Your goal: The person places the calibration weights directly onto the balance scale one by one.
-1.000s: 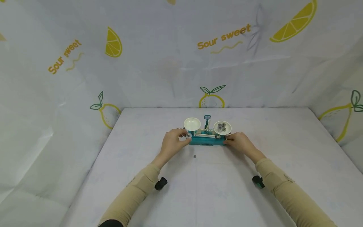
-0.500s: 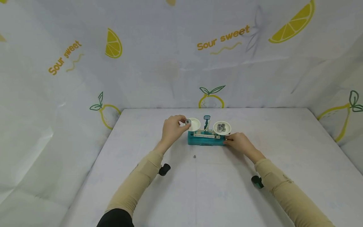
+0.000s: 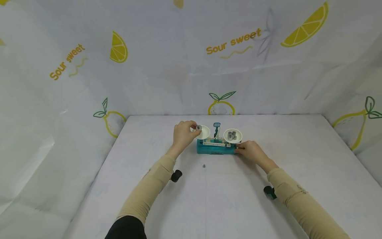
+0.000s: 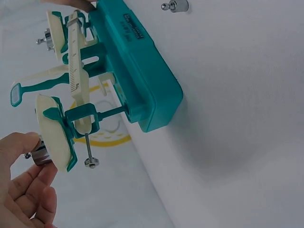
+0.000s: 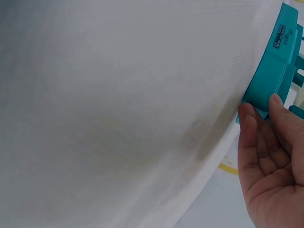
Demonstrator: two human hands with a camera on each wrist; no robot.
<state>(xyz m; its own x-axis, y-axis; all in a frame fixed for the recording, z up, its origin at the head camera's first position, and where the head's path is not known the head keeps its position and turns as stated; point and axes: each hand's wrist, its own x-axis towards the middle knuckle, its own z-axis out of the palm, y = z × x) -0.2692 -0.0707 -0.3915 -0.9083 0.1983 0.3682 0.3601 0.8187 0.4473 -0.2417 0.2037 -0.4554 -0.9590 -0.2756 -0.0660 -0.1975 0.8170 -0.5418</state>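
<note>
A teal balance scale [image 3: 216,150] with two cream pans stands on the white table. My left hand [image 3: 183,134] pinches a shiny metal weight [image 4: 41,154] between thumb and fingers. That weight is right at the face of the left pan [image 4: 52,130]; in the left wrist view the remaining fingers curl below it. Several grey metal weights [image 3: 231,135] sit together in the right pan [image 3: 238,136]. At the right end of the scale's base, my right hand [image 5: 273,161] grips the corner, thumb on one side and fingertips on the other.
One small knobbed weight [image 4: 178,5] lies on the table [image 3: 238,199] in front of the scale. A white cloth backdrop [image 3: 167,83] printed with lemons rises behind and beside the table.
My left hand has lifted the weight from beside the base's left end up to the left pan, then shifted slightly right. My right hand stays at the base's right end.
</note>
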